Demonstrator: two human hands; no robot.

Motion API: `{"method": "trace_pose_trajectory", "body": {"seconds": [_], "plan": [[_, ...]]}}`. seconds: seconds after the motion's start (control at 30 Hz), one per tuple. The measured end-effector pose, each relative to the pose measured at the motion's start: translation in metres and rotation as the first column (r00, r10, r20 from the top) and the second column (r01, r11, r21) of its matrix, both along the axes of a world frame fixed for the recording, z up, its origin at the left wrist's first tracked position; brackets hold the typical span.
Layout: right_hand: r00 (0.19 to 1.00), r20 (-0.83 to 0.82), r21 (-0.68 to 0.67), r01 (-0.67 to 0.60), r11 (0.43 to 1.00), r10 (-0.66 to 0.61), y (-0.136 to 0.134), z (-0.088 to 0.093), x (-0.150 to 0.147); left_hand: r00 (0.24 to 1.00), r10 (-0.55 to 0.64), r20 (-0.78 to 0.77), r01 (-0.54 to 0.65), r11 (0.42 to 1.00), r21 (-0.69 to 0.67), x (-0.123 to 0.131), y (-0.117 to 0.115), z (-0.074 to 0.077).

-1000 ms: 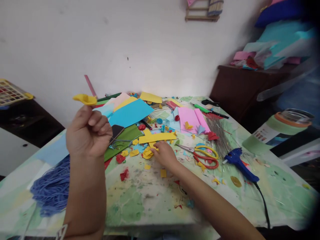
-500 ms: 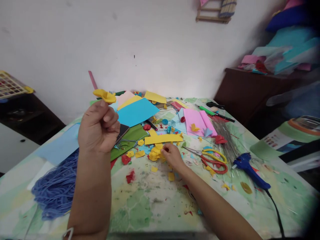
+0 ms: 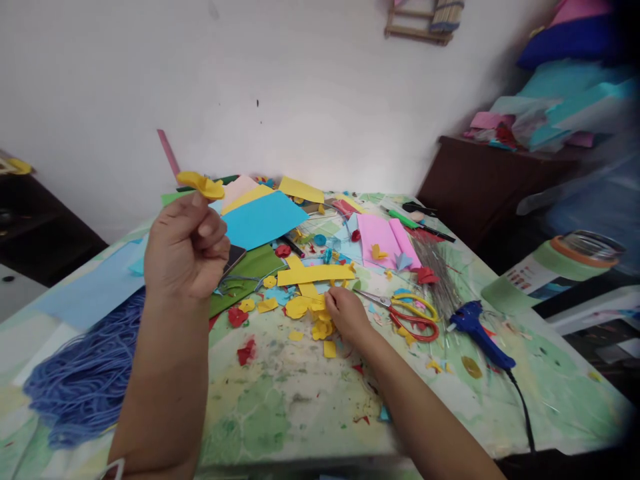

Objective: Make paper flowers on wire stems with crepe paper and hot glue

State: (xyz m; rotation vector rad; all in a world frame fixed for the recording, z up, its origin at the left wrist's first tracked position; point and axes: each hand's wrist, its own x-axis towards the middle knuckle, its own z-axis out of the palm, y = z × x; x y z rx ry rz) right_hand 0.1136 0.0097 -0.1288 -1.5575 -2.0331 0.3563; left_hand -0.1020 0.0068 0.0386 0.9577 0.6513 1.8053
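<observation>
My left hand (image 3: 187, 250) is raised at the left, fingers curled, pinching a yellow paper flower (image 3: 203, 185) that sits on top of the thumb and finger. Low over the table, my right hand (image 3: 347, 315) has its thumb and fingertips pressed together at a small pile of yellow paper petals (image 3: 299, 307). It grips a petal there, partly hidden by the fingers. Just behind the pile lie crossed yellow paper strips (image 3: 320, 273). To the right of the hand are scissors (image 3: 413, 315) with red and yellow handles.
A blue glue gun (image 3: 481, 335) with a black cord lies at the right, near thin wires (image 3: 440, 267). Blue yarn (image 3: 83, 373) is bundled at the left. Blue card (image 3: 265, 219) and pink sheets (image 3: 383, 240) lie behind. A green bottle (image 3: 547, 273) stands at the right.
The yellow pile beneath my right hand looks more spread out, with some pieces nearer the front. My left hand still holds the flower. The whole view has shifted slightly.
</observation>
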Motion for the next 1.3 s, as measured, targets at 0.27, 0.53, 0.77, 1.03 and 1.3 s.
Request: {"method": "trace_pose_trajectory", "body": {"seconds": [0.27, 0.53, 0.77, 1.03, 1.3], "plan": [[0.993, 0.078, 0.01, -0.086, 0.996, 0.085, 0.001, -0.001, 0.006, 0.998, 0.015, -0.064, -0.014, 1.0, 0.024, 0.005, 0.005, -0.006], [0.974, 0.098, -0.011, -0.205, 0.979, 0.205, 0.002, -0.003, 0.006, 0.996, 0.036, -0.083, -0.034, 0.999, 0.024, 0.006, 0.005, -0.006], [0.989, 0.113, -0.012, -0.097, 0.995, 0.098, 0.003, 0.0, 0.004, 0.998, 0.004, -0.059, -0.004, 1.0, -0.009, 0.013, 0.007, -0.01], [0.997, 0.078, -0.016, 0.002, 1.0, -0.001, 0.001, 0.003, 0.007, 0.996, 0.023, -0.083, -0.023, 1.0, -0.003, 0.021, 0.01, -0.015], [0.995, -0.061, -0.038, 0.079, 0.996, -0.082, 0.0, 0.005, 0.005, 0.996, 0.042, -0.082, -0.04, 0.999, 0.025, 0.022, 0.01, -0.016]]}}
